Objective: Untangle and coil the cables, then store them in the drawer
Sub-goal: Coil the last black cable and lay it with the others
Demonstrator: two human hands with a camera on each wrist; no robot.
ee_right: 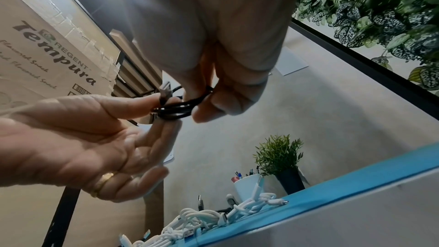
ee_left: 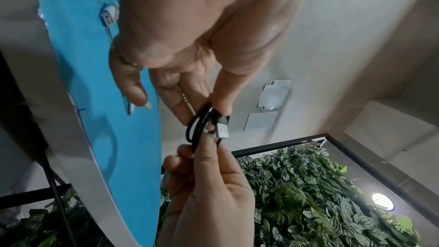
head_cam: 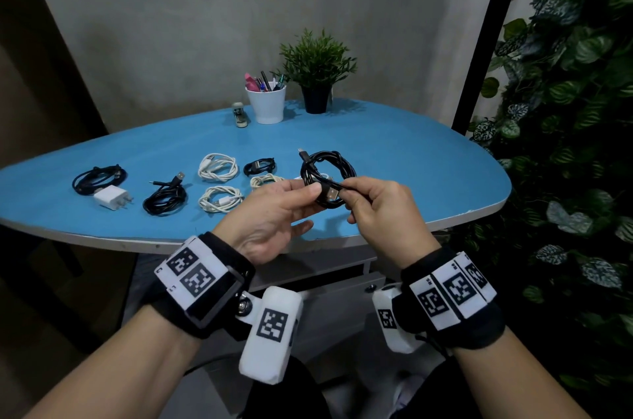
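Note:
A coiled black USB cable (head_cam: 327,168) hangs in the air above the blue table (head_cam: 411,161), held between both hands. My left hand (head_cam: 291,199) pinches the coil (ee_left: 202,125) between thumb and forefinger beside its silver USB plug (ee_left: 222,131). My right hand (head_cam: 370,202) grips the strands (ee_right: 180,108) just right of the plug (head_cam: 330,194). On the table lie several coiled cables: black ones (head_cam: 99,178) (head_cam: 164,201) (head_cam: 260,166), white ones (head_cam: 217,166) (head_cam: 221,199), a beige one (head_cam: 265,181). A grey drawer front (head_cam: 329,267) sits under the table edge.
A white charger block (head_cam: 111,197) lies at front left. At the back stand a white pen cup (head_cam: 266,103), a potted plant (head_cam: 317,75) and a small stapler (head_cam: 239,115). A leafy wall (head_cam: 575,110) fills the right side.

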